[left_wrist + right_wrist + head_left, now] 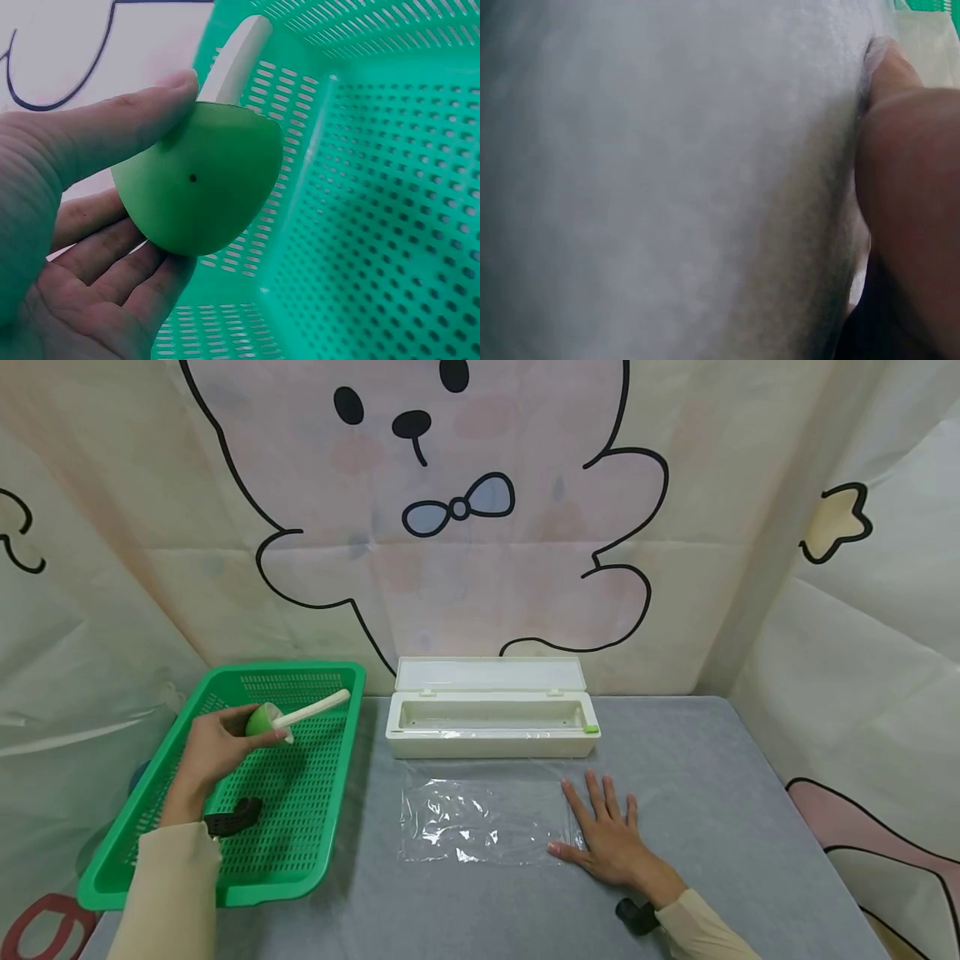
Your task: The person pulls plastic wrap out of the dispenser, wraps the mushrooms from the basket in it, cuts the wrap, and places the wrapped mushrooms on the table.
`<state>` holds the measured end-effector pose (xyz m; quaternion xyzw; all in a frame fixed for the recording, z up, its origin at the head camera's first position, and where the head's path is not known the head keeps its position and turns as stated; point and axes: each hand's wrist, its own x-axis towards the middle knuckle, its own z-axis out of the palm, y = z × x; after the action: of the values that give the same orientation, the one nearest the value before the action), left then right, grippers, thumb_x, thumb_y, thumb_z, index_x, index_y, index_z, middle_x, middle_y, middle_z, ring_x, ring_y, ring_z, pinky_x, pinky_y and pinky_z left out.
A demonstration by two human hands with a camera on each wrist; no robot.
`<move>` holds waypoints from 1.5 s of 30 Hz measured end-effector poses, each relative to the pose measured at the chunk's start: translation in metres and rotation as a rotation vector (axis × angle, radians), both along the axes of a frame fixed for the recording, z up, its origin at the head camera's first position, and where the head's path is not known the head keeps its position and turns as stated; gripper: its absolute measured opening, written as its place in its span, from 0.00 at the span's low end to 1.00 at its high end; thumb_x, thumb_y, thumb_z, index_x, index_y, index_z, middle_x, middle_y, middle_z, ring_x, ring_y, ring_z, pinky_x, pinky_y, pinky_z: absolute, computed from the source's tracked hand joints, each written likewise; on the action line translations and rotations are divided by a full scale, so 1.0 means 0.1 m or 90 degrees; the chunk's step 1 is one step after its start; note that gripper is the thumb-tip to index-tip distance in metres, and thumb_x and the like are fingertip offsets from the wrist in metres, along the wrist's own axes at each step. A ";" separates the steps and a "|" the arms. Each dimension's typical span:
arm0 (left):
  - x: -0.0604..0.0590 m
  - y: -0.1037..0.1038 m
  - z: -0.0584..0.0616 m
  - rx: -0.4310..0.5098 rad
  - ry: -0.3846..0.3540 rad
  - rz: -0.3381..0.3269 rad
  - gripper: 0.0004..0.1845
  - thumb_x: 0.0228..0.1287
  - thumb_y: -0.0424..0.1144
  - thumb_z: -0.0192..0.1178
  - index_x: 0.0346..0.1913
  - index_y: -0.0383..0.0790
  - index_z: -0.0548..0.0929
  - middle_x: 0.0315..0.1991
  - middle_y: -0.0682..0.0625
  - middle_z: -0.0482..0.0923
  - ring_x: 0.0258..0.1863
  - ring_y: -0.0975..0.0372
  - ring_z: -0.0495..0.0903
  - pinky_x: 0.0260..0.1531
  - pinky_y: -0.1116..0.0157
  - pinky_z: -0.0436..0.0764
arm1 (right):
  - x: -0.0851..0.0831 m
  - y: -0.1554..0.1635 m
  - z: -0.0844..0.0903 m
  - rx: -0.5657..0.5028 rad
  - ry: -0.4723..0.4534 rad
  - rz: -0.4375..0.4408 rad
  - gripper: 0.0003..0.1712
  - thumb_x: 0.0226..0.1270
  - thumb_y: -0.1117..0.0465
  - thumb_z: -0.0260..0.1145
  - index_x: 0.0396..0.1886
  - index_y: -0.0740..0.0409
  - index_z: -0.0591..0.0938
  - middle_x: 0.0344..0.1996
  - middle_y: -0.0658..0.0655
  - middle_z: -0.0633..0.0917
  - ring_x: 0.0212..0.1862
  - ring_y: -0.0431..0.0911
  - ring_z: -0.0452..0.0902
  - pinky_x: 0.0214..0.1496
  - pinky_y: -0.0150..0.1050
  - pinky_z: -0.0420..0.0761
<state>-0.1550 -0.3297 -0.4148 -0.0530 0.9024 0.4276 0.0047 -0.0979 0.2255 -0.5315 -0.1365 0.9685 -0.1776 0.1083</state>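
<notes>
Over the green basket [318, 872], my left hand [213, 752] grips a green, rounded, cup-shaped piece with a white handle [318, 706]. In the left wrist view, the thumb and fingers hold the green piece [214, 176] from the side, and a small dark dot shows on it. A clear plastic bag or sheet [480, 822] lies flat on the grey table. My right hand [615, 843] rests palm down with fingers spread, at the right edge of the plastic. The right wrist view is mostly blurred grey surface, with part of the right hand [915, 180] at its side.
Behind the plastic stands a long white box [491, 746], its lid [491, 675] raised and a green tab [592, 728] at its right end. A red handle-like loop [48, 914] shows at the lower left. A printed curtain [697, 527] hangs behind the table.
</notes>
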 end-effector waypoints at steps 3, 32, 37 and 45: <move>0.02 0.02 0.09 -0.004 0.012 0.008 0.46 0.64 0.55 0.70 0.75 0.30 0.65 0.62 0.29 0.74 0.52 0.55 0.78 0.37 0.74 0.79 | -0.01 0.00 0.00 0.007 -0.005 -0.001 0.61 0.62 0.23 0.60 0.83 0.53 0.52 0.80 0.71 0.39 0.78 0.70 0.24 0.68 0.74 0.22; 0.24 0.88 0.68 0.050 0.161 -0.082 0.39 0.57 0.48 0.77 0.69 0.36 0.76 0.61 0.42 0.80 0.62 0.48 0.78 0.47 0.80 0.77 | -0.01 -0.03 0.06 0.014 -0.006 0.000 0.61 0.62 0.24 0.61 0.83 0.54 0.53 0.80 0.72 0.41 0.78 0.71 0.28 0.68 0.77 0.26; 0.26 1.07 0.65 0.074 0.180 -0.114 0.37 0.56 0.44 0.78 0.67 0.35 0.77 0.61 0.41 0.80 0.61 0.49 0.80 0.48 0.79 0.78 | -0.01 -0.01 0.00 0.014 0.005 -0.002 0.61 0.62 0.24 0.61 0.83 0.54 0.53 0.80 0.71 0.40 0.78 0.70 0.27 0.68 0.75 0.25; 0.25 1.38 0.51 0.110 0.160 -0.151 0.37 0.54 0.43 0.80 0.66 0.35 0.79 0.63 0.43 0.78 0.63 0.51 0.79 0.54 0.68 0.80 | -0.01 0.01 -0.07 0.010 0.024 -0.005 0.62 0.60 0.23 0.61 0.82 0.54 0.54 0.80 0.71 0.41 0.78 0.70 0.28 0.69 0.75 0.25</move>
<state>-0.1299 -0.1917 -0.3640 0.1084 0.8558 0.5029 -0.0534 -0.0985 0.2270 -0.5383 -0.1353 0.9723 -0.1677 0.0902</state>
